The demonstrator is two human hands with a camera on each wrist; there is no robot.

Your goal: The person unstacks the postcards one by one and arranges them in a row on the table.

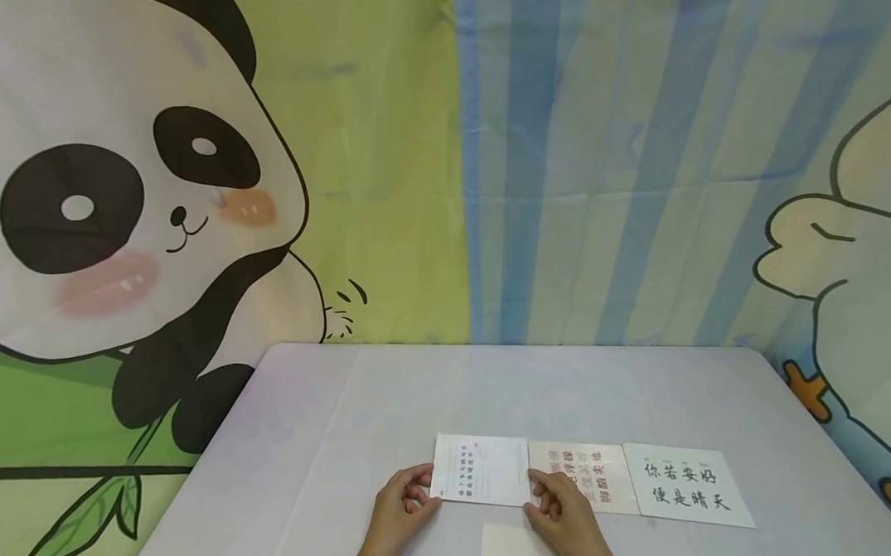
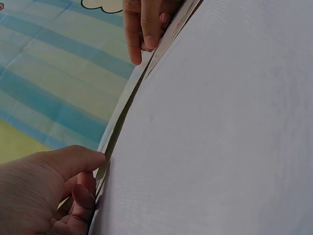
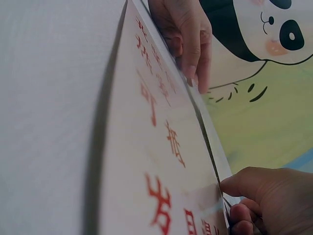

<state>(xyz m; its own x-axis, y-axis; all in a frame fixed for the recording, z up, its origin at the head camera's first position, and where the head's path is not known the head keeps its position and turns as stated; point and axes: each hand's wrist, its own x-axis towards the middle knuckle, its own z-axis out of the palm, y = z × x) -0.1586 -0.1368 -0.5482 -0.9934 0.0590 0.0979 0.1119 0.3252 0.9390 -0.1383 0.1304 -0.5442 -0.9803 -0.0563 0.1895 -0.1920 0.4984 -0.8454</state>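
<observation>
A white card (image 1: 484, 473) with small printed dark characters lies between my two hands, slightly tilted in the head view. My left hand (image 1: 402, 508) pinches its left edge, thumb on top and the other fingers curled. At the opposite edge, my right hand (image 1: 566, 513) pinches the card the same way. The left wrist view shows the card edge-on as a thin strip, with a dark gap along it and the left thumb (image 2: 88, 159) at its near end. In the right wrist view, the right thumb (image 3: 247, 181) presses the card's edge.
Right of the held card lie a cream card (image 1: 614, 478) with red characters and a white card (image 1: 689, 485) with large dark ones. Another red-lettered card (image 1: 513, 549) lies nearer, partly behind my right hand. The pale tabletop (image 1: 391, 396) meets a cartoon-printed curtain (image 1: 382, 189) at the back.
</observation>
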